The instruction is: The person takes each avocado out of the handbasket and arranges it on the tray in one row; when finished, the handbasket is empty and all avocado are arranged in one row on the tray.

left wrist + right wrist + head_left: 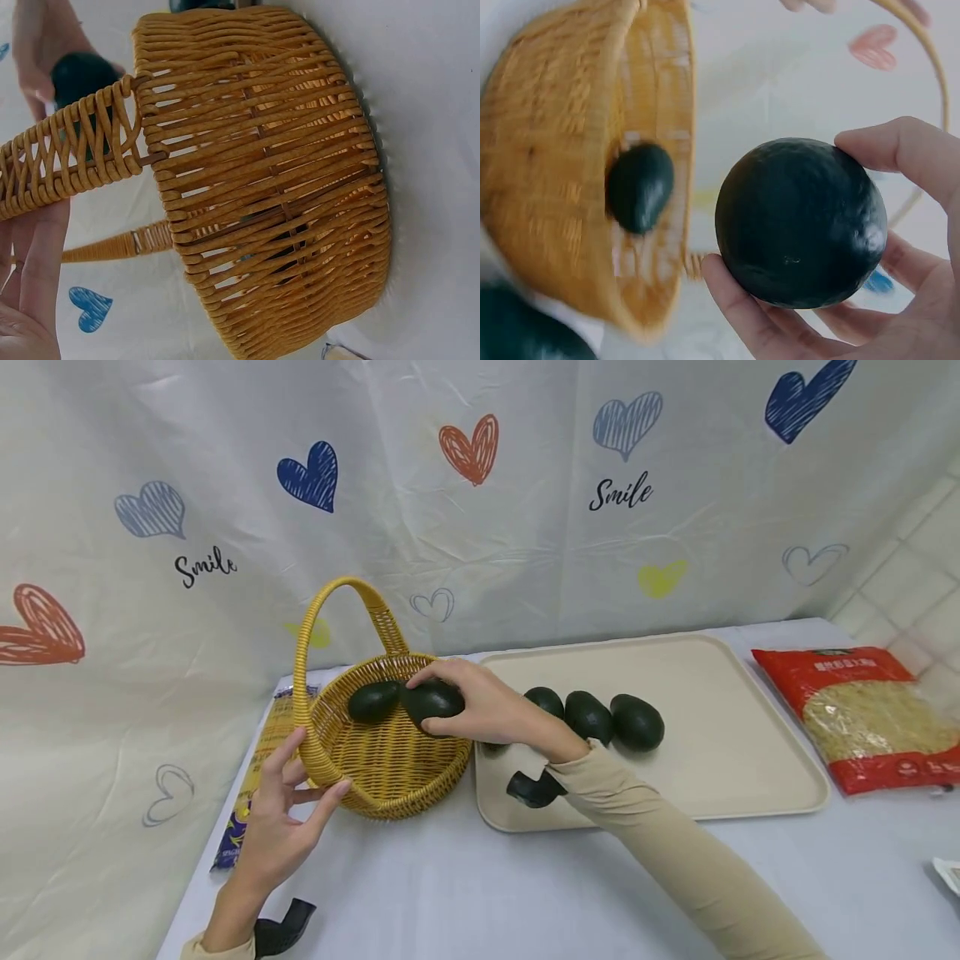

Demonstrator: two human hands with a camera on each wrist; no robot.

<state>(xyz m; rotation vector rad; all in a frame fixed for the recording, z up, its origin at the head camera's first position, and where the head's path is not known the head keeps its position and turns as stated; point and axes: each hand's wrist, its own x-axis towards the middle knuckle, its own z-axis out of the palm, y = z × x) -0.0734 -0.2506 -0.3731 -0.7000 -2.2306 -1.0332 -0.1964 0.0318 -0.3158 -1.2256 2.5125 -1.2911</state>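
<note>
A white cloth printed with blue, orange and yellow hearts and the word "Smile" (pixel 525 552) hangs beyond my fingertips; below them spreads a white-covered table (pixel 450 893). My right hand (pixel 487 693) grips a smooth, dark green, rounded avocado (pixel 432 706), thumb on one side, fingers round the other; I hold it above the golden-yellow, round wicker basket with a tall arched handle (pixel 397 808), apart from the weave in the right wrist view. Ahead of those fingertips, inside the basket, lies a second dark green avocado (pixel 373 702); my left hand (pixel 277 827) has its fingers spread and resting at the foot of the handle, the thumb well apart from them by the near rim. Under and to the right of my right wrist sits a cream, rectangular tray with rounded corners (pixel 727 743), bearing a row of three dark green avocados (pixel 588 717); farther right of those fingers lies a red-and-clear plastic bag of pale pasta (pixel 877 718); left of my left fingers, a long yellow-and-blue spaghetti packet (pixel 251 789).
</note>
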